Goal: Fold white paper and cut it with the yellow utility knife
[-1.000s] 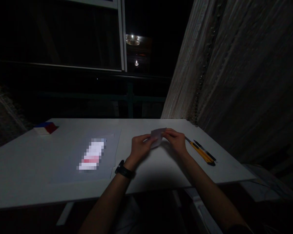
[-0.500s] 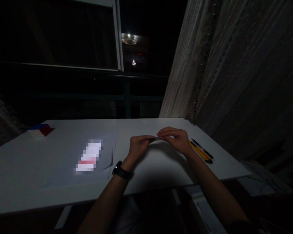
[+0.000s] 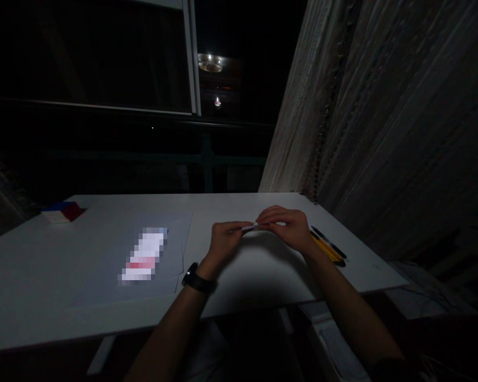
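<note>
Above the white table (image 3: 223, 207), my two hands meet fingertip to fingertip. A thin white piece, paper-like, (image 3: 247, 227) shows between them; dim light and the fingers hide most of it. My left hand (image 3: 225, 237), with a dark watch (image 3: 199, 278) at its wrist, pinches its left side. From the right, my right hand (image 3: 290, 225) closes its thumb and fingers on the other end. The hands cast a dark shadow on the tabletop below.
Left of my hands, a blurred-out bright screen (image 3: 145, 254) lies on sheets of paper (image 3: 174, 260). A puzzle cube (image 3: 61, 213) sits at the far left. A yellow tool (image 3: 326, 248) and a dark pen (image 3: 329, 241) lie at right, near the curtain (image 3: 290, 132).
More of the thin white piece shows between my fingers, its visible face now brighter. Both hands stay in nearly the same place, and the objects on the table have not moved.
</note>
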Action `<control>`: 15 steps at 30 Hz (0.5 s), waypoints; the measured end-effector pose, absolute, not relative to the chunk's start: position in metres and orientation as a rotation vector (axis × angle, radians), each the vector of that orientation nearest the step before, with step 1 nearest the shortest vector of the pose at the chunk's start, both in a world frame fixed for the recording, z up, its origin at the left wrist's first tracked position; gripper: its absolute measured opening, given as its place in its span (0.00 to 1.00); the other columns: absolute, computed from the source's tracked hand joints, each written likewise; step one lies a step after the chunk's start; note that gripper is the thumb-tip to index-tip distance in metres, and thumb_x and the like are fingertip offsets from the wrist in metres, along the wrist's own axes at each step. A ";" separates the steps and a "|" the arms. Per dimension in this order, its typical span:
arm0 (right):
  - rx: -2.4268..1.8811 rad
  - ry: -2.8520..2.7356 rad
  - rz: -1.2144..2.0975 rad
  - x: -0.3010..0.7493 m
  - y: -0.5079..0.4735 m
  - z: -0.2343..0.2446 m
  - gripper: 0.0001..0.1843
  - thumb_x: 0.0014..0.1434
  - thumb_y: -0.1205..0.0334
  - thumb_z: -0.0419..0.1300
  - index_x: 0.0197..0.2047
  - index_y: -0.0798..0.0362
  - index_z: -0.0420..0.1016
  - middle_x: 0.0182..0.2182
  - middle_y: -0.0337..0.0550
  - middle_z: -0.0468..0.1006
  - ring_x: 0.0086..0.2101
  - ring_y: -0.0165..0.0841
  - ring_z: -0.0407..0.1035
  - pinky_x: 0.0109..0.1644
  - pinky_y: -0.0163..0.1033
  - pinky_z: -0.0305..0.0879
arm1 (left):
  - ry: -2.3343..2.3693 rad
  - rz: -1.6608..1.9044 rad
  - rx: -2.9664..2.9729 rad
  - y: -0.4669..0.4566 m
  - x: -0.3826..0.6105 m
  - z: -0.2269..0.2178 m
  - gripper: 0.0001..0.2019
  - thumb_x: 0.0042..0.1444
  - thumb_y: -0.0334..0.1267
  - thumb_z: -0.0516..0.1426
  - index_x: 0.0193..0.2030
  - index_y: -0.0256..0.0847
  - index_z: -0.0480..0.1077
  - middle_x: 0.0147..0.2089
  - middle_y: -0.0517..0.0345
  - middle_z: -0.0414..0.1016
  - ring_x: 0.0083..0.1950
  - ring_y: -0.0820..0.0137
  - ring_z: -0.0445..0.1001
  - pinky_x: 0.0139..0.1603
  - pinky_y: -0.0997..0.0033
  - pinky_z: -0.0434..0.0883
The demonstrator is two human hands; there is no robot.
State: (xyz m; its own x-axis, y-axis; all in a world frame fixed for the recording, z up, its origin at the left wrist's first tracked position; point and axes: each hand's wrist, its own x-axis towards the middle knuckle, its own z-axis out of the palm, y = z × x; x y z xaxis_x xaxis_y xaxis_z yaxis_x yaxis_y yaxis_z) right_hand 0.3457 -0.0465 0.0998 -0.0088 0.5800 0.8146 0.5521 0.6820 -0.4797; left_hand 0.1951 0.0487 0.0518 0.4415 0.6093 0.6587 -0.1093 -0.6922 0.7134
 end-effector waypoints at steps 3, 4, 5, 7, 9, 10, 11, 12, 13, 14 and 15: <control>-0.949 -1.653 0.026 0.345 -0.048 0.101 0.03 0.51 0.64 0.65 0.30 0.47 0.81 0.28 0.43 0.81 0.33 0.36 0.74 0.40 0.43 0.70 | 0.413 1.299 1.985 0.048 0.196 0.051 0.15 0.47 0.21 0.55 0.33 0.43 0.79 0.34 0.62 0.80 0.36 0.69 0.79 0.40 0.72 0.76; -0.959 -1.650 0.027 0.345 -0.048 0.101 0.03 0.51 0.63 0.65 0.30 0.47 0.81 0.28 0.43 0.81 0.33 0.36 0.74 0.40 0.43 0.71 | 0.412 1.300 1.981 0.048 0.196 0.051 0.14 0.48 0.22 0.55 0.33 0.43 0.79 0.34 0.62 0.80 0.36 0.69 0.79 0.40 0.72 0.76; -0.968 -1.644 0.027 0.345 -0.049 0.102 0.03 0.51 0.63 0.65 0.30 0.48 0.81 0.28 0.43 0.81 0.33 0.36 0.74 0.40 0.43 0.71 | 0.409 1.299 1.976 0.048 0.196 0.051 0.14 0.48 0.22 0.56 0.34 0.43 0.79 0.34 0.62 0.80 0.36 0.69 0.79 0.41 0.72 0.76; -0.978 -1.634 0.028 0.344 -0.051 0.104 0.02 0.50 0.63 0.66 0.30 0.48 0.81 0.29 0.43 0.81 0.33 0.36 0.74 0.40 0.43 0.71 | 0.403 1.295 1.967 0.048 0.196 0.050 0.14 0.48 0.22 0.56 0.34 0.43 0.78 0.34 0.61 0.80 0.36 0.70 0.79 0.41 0.72 0.76; -0.978 -1.628 0.030 0.344 -0.053 0.105 0.02 0.49 0.62 0.66 0.30 0.48 0.81 0.29 0.43 0.81 0.33 0.36 0.74 0.40 0.42 0.71 | 0.394 1.290 1.973 0.048 0.196 0.049 0.13 0.49 0.23 0.56 0.34 0.43 0.78 0.35 0.61 0.80 0.36 0.70 0.79 0.42 0.72 0.75; -0.978 -1.627 0.031 0.344 -0.054 0.105 0.02 0.49 0.62 0.66 0.30 0.48 0.81 0.29 0.43 0.81 0.33 0.36 0.74 0.40 0.42 0.71 | 0.390 1.288 1.978 0.048 0.196 0.049 0.13 0.49 0.23 0.56 0.35 0.43 0.78 0.35 0.61 0.80 0.36 0.70 0.79 0.42 0.72 0.75; -0.977 -1.629 0.032 0.344 -0.054 0.105 0.02 0.49 0.62 0.66 0.30 0.48 0.81 0.29 0.43 0.81 0.33 0.36 0.74 0.40 0.43 0.71 | 0.386 1.291 1.981 0.048 0.196 0.049 0.13 0.49 0.23 0.56 0.35 0.43 0.78 0.35 0.61 0.80 0.37 0.70 0.79 0.42 0.72 0.75; -0.976 -1.628 0.031 0.344 -0.055 0.105 0.02 0.49 0.62 0.66 0.30 0.48 0.81 0.29 0.43 0.81 0.33 0.36 0.74 0.40 0.43 0.71 | 0.381 1.294 1.985 0.048 0.195 0.049 0.13 0.49 0.23 0.56 0.35 0.43 0.78 0.35 0.61 0.80 0.37 0.70 0.79 0.42 0.72 0.75; -0.973 -1.627 0.028 0.343 -0.056 0.105 0.02 0.50 0.62 0.66 0.30 0.48 0.81 0.29 0.43 0.81 0.33 0.36 0.74 0.40 0.43 0.71 | 0.377 1.300 1.989 0.048 0.195 0.049 0.13 0.49 0.23 0.56 0.35 0.43 0.78 0.35 0.61 0.80 0.37 0.70 0.79 0.42 0.72 0.75; -0.968 -1.626 0.022 0.343 -0.056 0.105 0.02 0.49 0.63 0.66 0.29 0.48 0.81 0.28 0.43 0.81 0.33 0.36 0.74 0.40 0.43 0.71 | 0.374 1.305 1.995 0.048 0.195 0.049 0.13 0.49 0.23 0.56 0.35 0.43 0.78 0.35 0.61 0.80 0.37 0.70 0.79 0.42 0.72 0.75; -0.963 -1.624 0.016 0.343 -0.056 0.105 0.02 0.49 0.63 0.67 0.29 0.48 0.81 0.28 0.43 0.81 0.33 0.36 0.74 0.40 0.43 0.71 | 0.375 1.309 2.005 0.048 0.195 0.050 0.13 0.49 0.24 0.56 0.35 0.43 0.78 0.35 0.60 0.80 0.37 0.70 0.79 0.42 0.71 0.75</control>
